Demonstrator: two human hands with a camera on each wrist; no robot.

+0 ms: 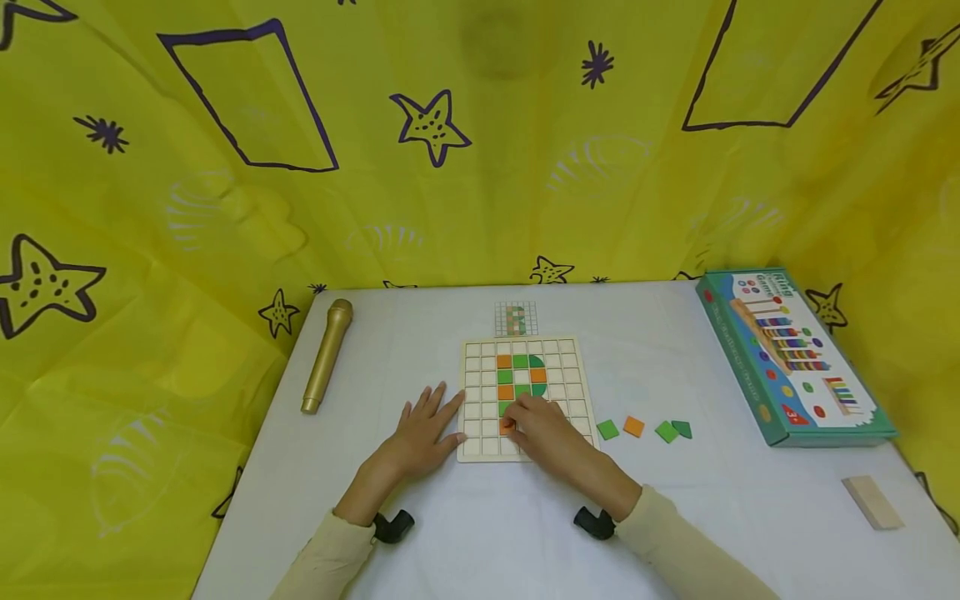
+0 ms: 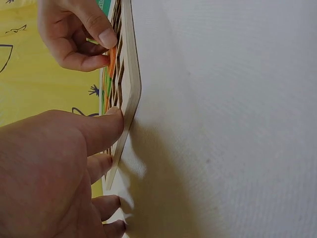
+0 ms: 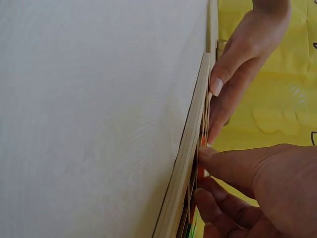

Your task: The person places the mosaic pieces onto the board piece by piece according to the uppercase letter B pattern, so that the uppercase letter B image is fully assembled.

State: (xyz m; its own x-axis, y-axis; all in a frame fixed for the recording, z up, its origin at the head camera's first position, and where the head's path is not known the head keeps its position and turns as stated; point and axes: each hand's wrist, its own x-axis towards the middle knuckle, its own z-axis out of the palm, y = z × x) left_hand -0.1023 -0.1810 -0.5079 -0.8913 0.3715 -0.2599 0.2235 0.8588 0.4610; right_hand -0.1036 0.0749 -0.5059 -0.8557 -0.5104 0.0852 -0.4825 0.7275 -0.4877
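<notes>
A square wooden grid board [image 1: 480,448] lies flat on the table. Orange, green and rounded dark green tiles [image 1: 521,361] fill some of its cells, in a column with a loop at its upper right. My right hand [image 1: 551,435] reaches over the lower middle of the board. Its thumb and finger pinch an orange tile [image 1: 505,429] at the column's bottom; the fingers partly cover it. My left hand [image 1: 423,435] has its fingers spread, with thumb and index fingertip at the board's left edge. In the left wrist view the left thumb rests on the board's rim [image 2: 132,84].
Right of the board lie a green tile [image 1: 607,429], an orange tile [image 1: 633,427] and an overlapping green pair [image 1: 666,431]. A small pattern card [image 1: 528,321] sits behind the board. A gold microphone [image 1: 327,354], a game box [image 1: 795,358] and a wooden block [image 1: 872,502] stand farther out.
</notes>
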